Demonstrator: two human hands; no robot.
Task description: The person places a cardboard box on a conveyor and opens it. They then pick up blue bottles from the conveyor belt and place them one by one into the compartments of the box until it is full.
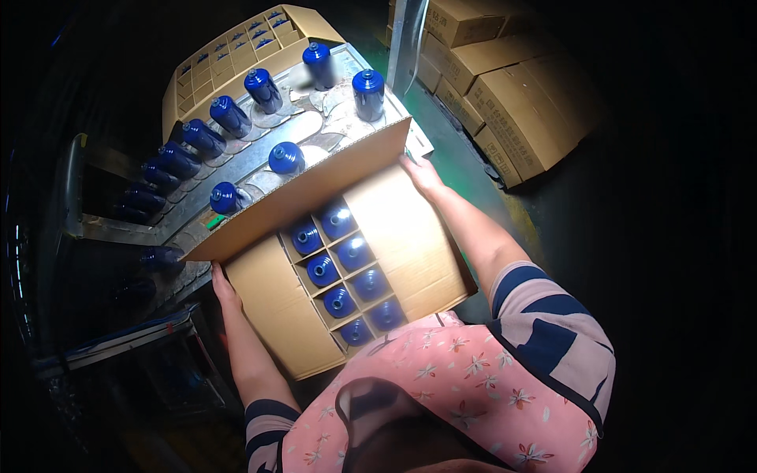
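Observation:
A cardboard box (272, 303) rests close against my body, its two side flaps folded inward and its far flap standing up. Between the flaps, cardboard dividers separate several shiny blue bottles (321, 270) that stand upright with their necks up. My left hand (225, 290) holds the box at its far left corner. At the far right corner my right hand (423, 175) grips the box by the end of the raised flap. The fingertips of both hands are partly hidden behind the cardboard.
Just beyond the box, a metal conveyor (293, 130) with overlapping plates carries several upright blue bottles (369, 94). Past it sits another open divided carton (315, 24) with blue bottles. Closed cartons (524, 110) are stacked at the right, near a metal post (408, 39).

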